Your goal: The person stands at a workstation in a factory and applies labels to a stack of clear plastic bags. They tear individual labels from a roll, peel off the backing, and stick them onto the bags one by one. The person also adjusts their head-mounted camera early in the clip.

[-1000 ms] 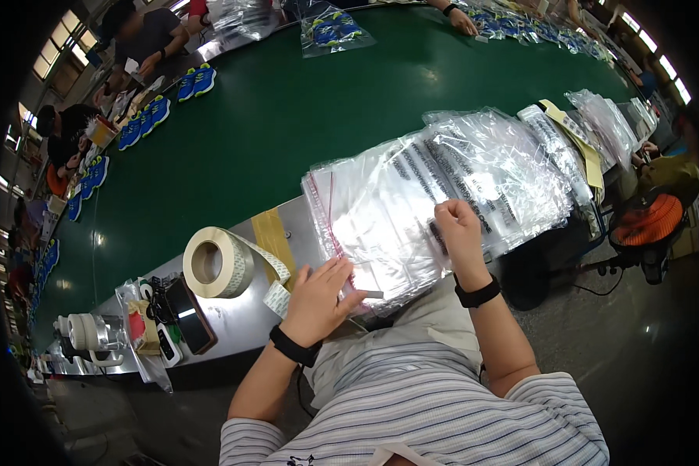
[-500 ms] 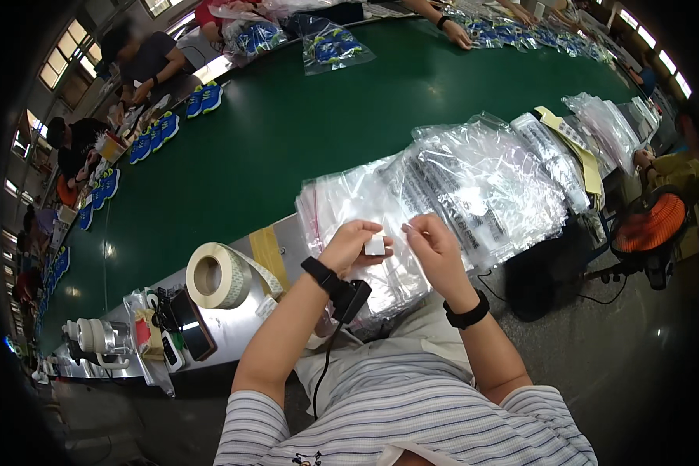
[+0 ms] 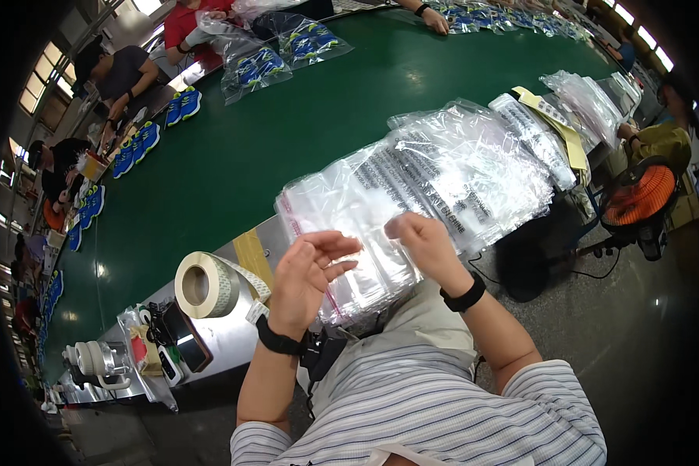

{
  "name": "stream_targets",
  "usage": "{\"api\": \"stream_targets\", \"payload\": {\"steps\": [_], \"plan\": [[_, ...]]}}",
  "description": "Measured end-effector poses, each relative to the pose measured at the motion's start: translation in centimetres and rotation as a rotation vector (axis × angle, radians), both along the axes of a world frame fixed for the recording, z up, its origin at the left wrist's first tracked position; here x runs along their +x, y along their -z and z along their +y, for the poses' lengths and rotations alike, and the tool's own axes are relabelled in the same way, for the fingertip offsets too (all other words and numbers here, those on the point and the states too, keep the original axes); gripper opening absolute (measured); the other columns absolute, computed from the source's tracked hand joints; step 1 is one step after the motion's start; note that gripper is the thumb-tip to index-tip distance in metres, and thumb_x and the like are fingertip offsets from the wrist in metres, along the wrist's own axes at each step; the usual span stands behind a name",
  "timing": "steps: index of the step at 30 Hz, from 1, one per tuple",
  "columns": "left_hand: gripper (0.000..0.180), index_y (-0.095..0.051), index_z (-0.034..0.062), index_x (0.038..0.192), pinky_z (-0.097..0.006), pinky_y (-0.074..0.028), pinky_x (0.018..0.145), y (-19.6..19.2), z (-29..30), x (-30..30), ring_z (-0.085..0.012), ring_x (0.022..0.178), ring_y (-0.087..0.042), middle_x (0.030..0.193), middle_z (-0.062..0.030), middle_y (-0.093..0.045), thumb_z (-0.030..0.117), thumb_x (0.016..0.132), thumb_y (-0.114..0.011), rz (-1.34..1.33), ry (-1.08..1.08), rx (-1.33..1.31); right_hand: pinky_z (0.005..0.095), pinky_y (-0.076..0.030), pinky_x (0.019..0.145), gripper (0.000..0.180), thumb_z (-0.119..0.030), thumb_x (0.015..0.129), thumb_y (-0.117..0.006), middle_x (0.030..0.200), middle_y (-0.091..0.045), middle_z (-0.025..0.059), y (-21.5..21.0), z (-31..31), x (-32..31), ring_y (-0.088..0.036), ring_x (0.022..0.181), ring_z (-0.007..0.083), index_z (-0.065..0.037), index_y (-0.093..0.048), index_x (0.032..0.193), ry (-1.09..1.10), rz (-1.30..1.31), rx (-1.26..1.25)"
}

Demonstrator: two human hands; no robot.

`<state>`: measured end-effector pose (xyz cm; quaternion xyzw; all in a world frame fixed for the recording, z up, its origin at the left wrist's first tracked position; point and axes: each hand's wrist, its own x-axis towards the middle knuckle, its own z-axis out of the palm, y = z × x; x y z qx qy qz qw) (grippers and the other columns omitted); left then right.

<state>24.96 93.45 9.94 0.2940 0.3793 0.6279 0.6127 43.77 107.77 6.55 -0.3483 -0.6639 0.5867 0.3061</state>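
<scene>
My left hand [image 3: 312,273] is raised over the near left part of a stack of clear plastic bags [image 3: 330,194]. Its fingers are apart, with nothing visible in them. Over the same stack, my right hand [image 3: 426,242] has its fingers curled together. The fingertips are blurred, and whatever they may hold is hidden. The bags have a red strip along their left edge and overlap clear bags with dark print [image 3: 474,175] to the right. Beside my left wrist stands a roll of labels [image 3: 227,289], its loose strip trailing toward the wrist.
A green conveyor belt [image 3: 233,155] runs beyond the bags, carrying blue shoes [image 3: 137,149] and bagged shoes [image 3: 260,68]. Co-workers line its far side. A phone [image 3: 186,335] and a clear jug [image 3: 105,356] lie left; an orange fan [image 3: 641,196] stands right.
My left hand has moved left and nearer to me, and its fingers have spread. The small white piece at its fingers no longer shows. Bagged shoes across the belt have shifted left in view.
</scene>
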Motion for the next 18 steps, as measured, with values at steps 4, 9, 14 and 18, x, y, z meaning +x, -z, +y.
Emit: {"api": "stream_targets", "payload": {"steps": [4, 9, 14, 18], "plan": [[0.043, -0.030, 0.0001, 0.137, -0.041, -0.052, 0.089, 3.9, 1.3, -0.3, -0.0341, 0.112, -0.058, 0.127, -0.0241, -0.051, 0.020, 0.100, -0.041, -0.157, -0.129, -0.284, 0.0332, -0.053, 0.074, 0.022, -0.019, 0.097, -0.044, 0.096, -0.065, 0.0118, 0.0, 5.0, 3.7, -0.064, 0.091, 0.0248, -0.001, -0.057, 0.100, 0.225, 0.510, -0.628], [0.041, -0.034, -0.0009, 0.131, -0.036, -0.051, 0.090, 4.4, 0.8, 1.3, -0.0259, 0.107, -0.060, 0.118, -0.0200, -0.057, 0.021, 0.099, -0.045, 0.302, -0.330, -0.365, 0.0370, -0.041, 0.093, 0.029, -0.012, 0.093, -0.048, 0.122, -0.049, 0.0151, -2.6, 6.8, 8.5, -0.048, 0.112, 0.0230, 0.003, -0.048, 0.118, 0.957, 0.284, 0.017], [0.069, -0.023, -0.0047, 0.143, -0.032, -0.039, 0.103, 2.1, 1.8, 9.3, -0.0247, 0.130, -0.042, 0.142, -0.0199, -0.040, 0.024, 0.093, -0.060, 0.139, 0.516, -0.161, 0.0479, -0.030, 0.102, 0.041, -0.005, 0.080, -0.060, 0.133, -0.035, 0.0222, -3.7, 0.9, 2.2, -0.034, 0.124, 0.0375, 0.003, -0.047, 0.118, 0.607, -0.163, 1.059], [0.071, -0.031, -0.0041, 0.138, -0.032, -0.037, 0.104, 2.7, 3.3, 12.4, -0.0186, 0.121, -0.045, 0.131, -0.0121, -0.047, 0.022, 0.085, -0.071, 0.093, 0.331, -0.029, 0.0475, -0.032, 0.101, 0.036, -0.003, 0.078, -0.060, 0.128, -0.042, 0.0200, -4.2, 0.1, -2.8, -0.037, 0.122, 0.0368, 0.000, -0.052, 0.113, 0.562, -0.028, 1.167]]}}
